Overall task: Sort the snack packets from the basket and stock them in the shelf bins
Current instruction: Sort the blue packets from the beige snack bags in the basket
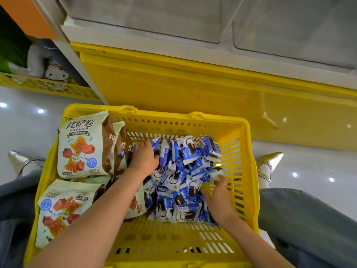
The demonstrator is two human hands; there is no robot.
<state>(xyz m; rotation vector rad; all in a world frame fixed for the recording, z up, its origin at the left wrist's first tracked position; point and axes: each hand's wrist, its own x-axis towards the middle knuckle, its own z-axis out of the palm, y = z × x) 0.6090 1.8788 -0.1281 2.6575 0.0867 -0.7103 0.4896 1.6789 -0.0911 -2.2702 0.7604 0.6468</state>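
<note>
A yellow slatted basket (245, 144) sits between my knees. Several small blue-and-white cookie packets (183, 171) lie heaped in its middle and right part. Large pale green snack bags (83, 144) stand along its left side, and another green bag (58, 209) lies at the near left. My left hand (144, 157) reaches into the far left edge of the blue heap, its fingers curled down among the packets. My right hand (219, 200) lies on the heap's right side with fingers spread over the packets. Clear shelf bins (154, 18) hang above.
A yellow shelf base (193, 82) stands right behind the basket, with a white shelf edge above it. At the left, a yellow wire bin (48, 88) holds plush toys. My silver pointed shoes (270, 161) rest on the glossy white floor beside the basket.
</note>
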